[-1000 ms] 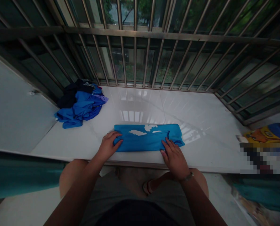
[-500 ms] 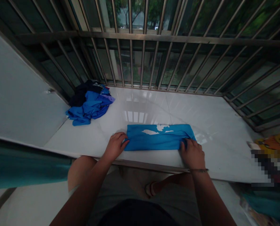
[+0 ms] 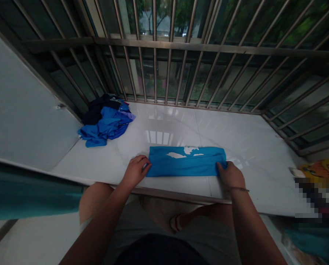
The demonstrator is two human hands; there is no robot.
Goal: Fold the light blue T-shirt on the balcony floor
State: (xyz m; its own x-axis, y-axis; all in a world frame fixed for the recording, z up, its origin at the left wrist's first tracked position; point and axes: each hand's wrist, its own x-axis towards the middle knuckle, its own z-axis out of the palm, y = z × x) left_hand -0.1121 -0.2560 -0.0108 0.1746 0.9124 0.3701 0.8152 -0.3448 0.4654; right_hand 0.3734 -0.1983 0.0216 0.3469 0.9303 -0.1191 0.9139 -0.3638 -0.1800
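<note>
A bright blue garment (image 3: 185, 165) with a white print lies folded into a long flat strip near the front edge of the white sill. Its exact kind is hidden by the folding. At the strip's left end, my left hand (image 3: 138, 168) pinches the edge between thumb and curled fingers. My right hand (image 3: 232, 175), wearing a thin bracelet at the wrist, grips the right end, its thumb on top and its fingers largely hidden behind.
A crumpled heap of blue and dark clothes (image 3: 106, 121) sits at the sill's back left corner. Metal window bars (image 3: 170, 73) rise along the back. A yellow printed item (image 3: 319, 171) is at the far right. A teal curtain (image 3: 34, 191) hangs at the left.
My right hand has shifted slightly right. The garment's right end has become straighter and smoother, with less of a slanted flap. My left hand has stayed in place.
</note>
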